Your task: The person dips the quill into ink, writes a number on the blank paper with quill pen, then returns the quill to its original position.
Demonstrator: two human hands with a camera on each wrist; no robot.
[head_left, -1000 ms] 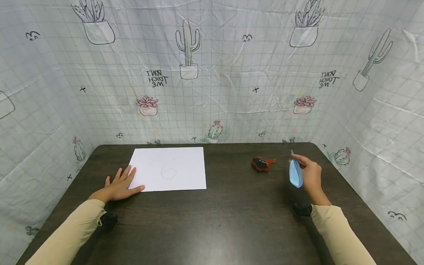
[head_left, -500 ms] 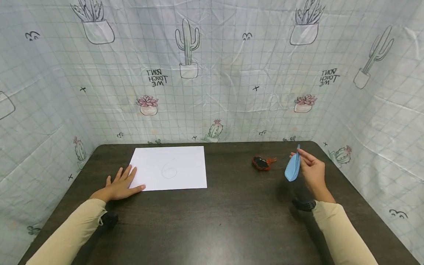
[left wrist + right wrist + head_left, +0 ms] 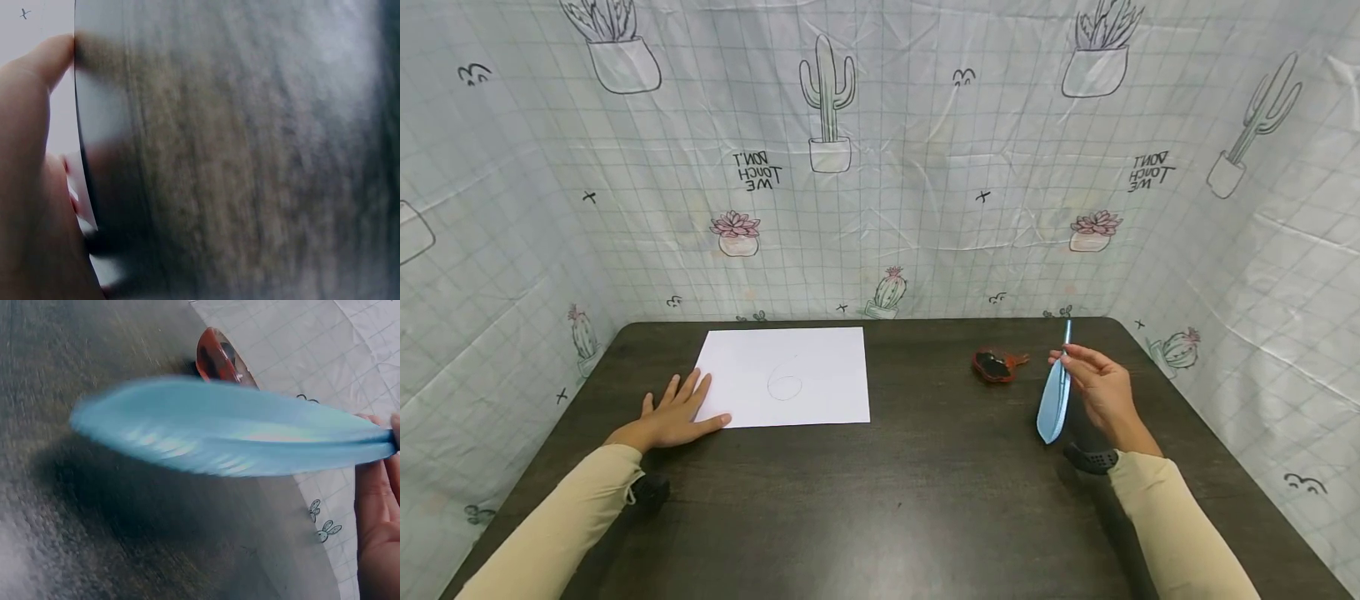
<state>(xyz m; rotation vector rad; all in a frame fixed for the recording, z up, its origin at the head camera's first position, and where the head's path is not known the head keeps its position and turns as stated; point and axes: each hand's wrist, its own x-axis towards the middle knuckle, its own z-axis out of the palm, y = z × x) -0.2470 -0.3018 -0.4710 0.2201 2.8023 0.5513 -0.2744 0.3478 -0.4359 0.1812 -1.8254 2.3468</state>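
A white sheet of paper (image 3: 835,379) with a faint drawn 6 lies near the table's far left. My left hand (image 3: 664,419) rests flat on its left side, fingers spread and thumb over the near left corner. In the left wrist view the thumb (image 3: 28,94) sits along the paper's edge. On the right, my right hand (image 3: 1103,390) pinches the thin stem of a blue feather (image 3: 1052,404) between thumb and fingers. Its broad vane points down towards me, above the table. The right wrist view shows the feather (image 3: 187,425) across the middle, its stem end at the fingers (image 3: 375,487).
A small red and black object (image 3: 995,365) with a narrow tail lies on the table just left of the feather. The dark wood table (image 3: 880,492) reaches a white grid-patterned curtain (image 3: 925,208) behind and at both sides.
The feather has swung and tilted in my right hand, its stem now pointing up and away and its vane down. My left hand has stayed on the paper.
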